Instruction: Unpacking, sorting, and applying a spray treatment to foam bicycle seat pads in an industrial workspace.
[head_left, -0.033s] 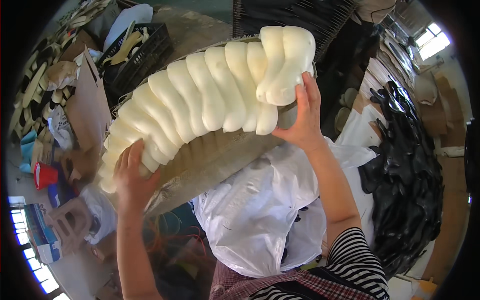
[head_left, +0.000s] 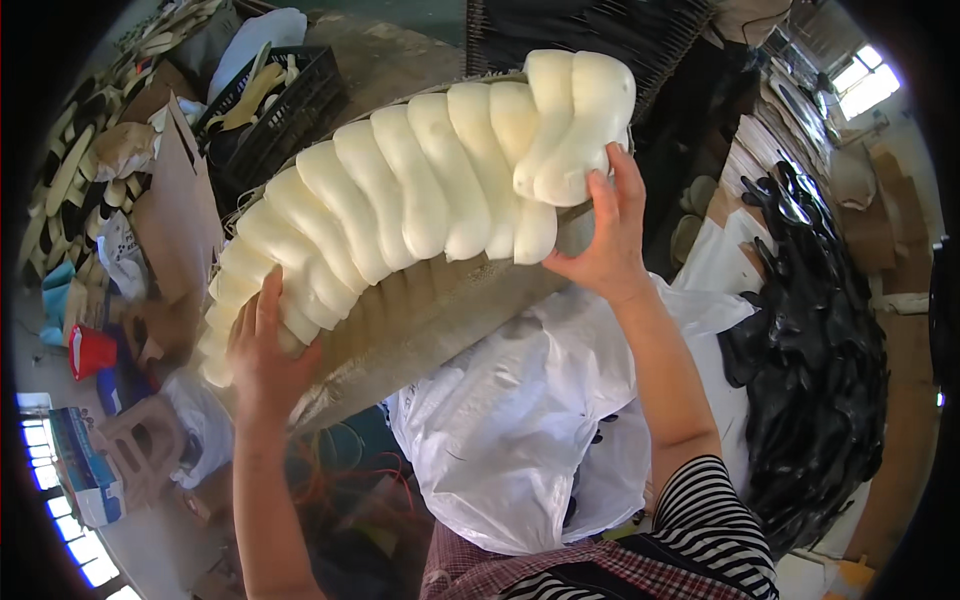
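A long row of several cream foam shoe soles (head_left: 400, 195) lies pressed together, curving from lower left to upper right. My left hand (head_left: 262, 355) presses against the row's lower left end. My right hand (head_left: 605, 230) clamps the upper right end, fingers over the last two soles. The row is held between both hands just above a worn, stained board (head_left: 430, 325) that slopes beneath it. Whether the soles rest on the board I cannot tell.
A big white plastic sack (head_left: 520, 420) sits open below the board. A heap of black soles (head_left: 810, 340) lies at the right. A black crate (head_left: 270, 110) with pale soles stands at upper left, beside cardboard (head_left: 175, 215) and a pale plastic stool (head_left: 135, 445).
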